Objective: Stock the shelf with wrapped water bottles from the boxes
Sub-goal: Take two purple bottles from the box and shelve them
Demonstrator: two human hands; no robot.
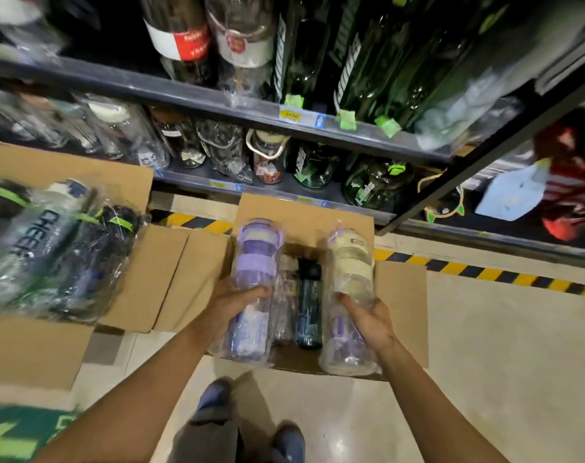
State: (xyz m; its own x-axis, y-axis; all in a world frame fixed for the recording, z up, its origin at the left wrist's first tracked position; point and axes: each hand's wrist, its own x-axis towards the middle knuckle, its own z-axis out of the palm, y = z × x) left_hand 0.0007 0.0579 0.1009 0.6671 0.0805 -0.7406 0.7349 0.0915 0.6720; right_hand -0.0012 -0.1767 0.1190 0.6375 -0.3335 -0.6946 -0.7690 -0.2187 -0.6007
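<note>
- Wrapped water bottles are being held over the open cardboard box point(401, 295) on the floor, below the shelf point(191, 98).
- Left hand point(232, 304) is gripping a purple-lidded bottle point(251, 289) in crinkly clear plastic.
- Right hand point(371, 320) is gripping a cream-lidded bottle point(349, 282), likewise wrapped.
- Neighbouring box point(131, 279) is holding wrapped bottles, one lettered partly "CHEER" point(34, 235).

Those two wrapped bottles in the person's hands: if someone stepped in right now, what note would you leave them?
Left hand grips the purple wrapped bottle; right hand grips the cream wrapped bottle. Both are above the open box on the floor.
Done: shelves already hold many bottles.
Left: shelve these two, then the dark bottle and a clear one in the box, plus the wrapped bottles in the left box.
</note>
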